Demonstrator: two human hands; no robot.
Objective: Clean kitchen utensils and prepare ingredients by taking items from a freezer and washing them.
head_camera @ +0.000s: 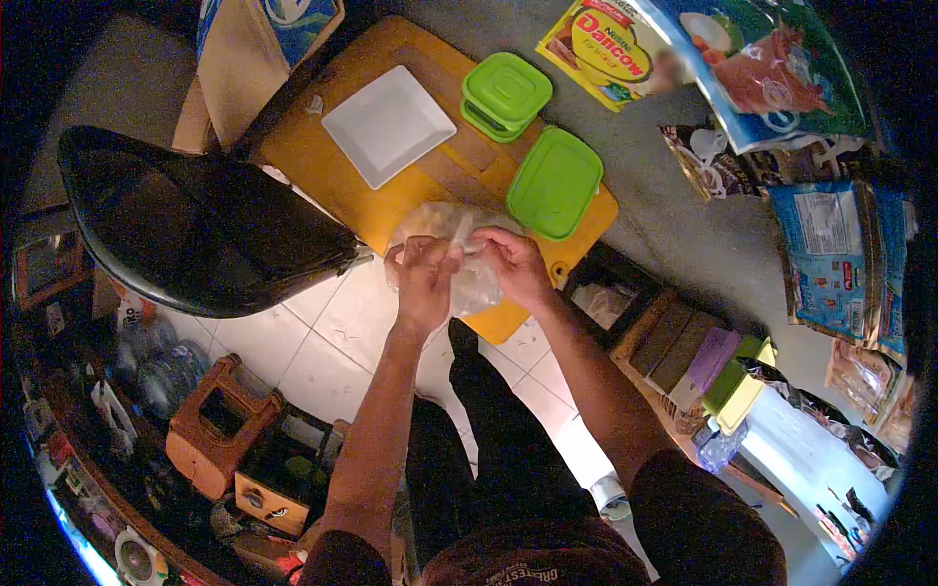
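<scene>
A clear plastic bag [469, 289] lies bunched at the near edge of an orange-brown wooden table [308, 157]. My left hand [426, 275] pinches its left side, and my right hand [516, 267] grips the bag's gathered top with thumb and forefinger. What the bag contains is too blurred to tell. Beyond my hands is a square white plate [390, 126]. To the right of the plate stand a green-lidded container [507, 91] and, nearer my right hand, a larger green-lidded container [555, 183].
A black chair [198, 227] stands left of the table. On the grey surface at the right lie a yellow Dancow packet [604, 51] and blue packets [828, 256]. A brown plastic crate-like object [220, 432] sits at lower left, beside an open box [271, 502].
</scene>
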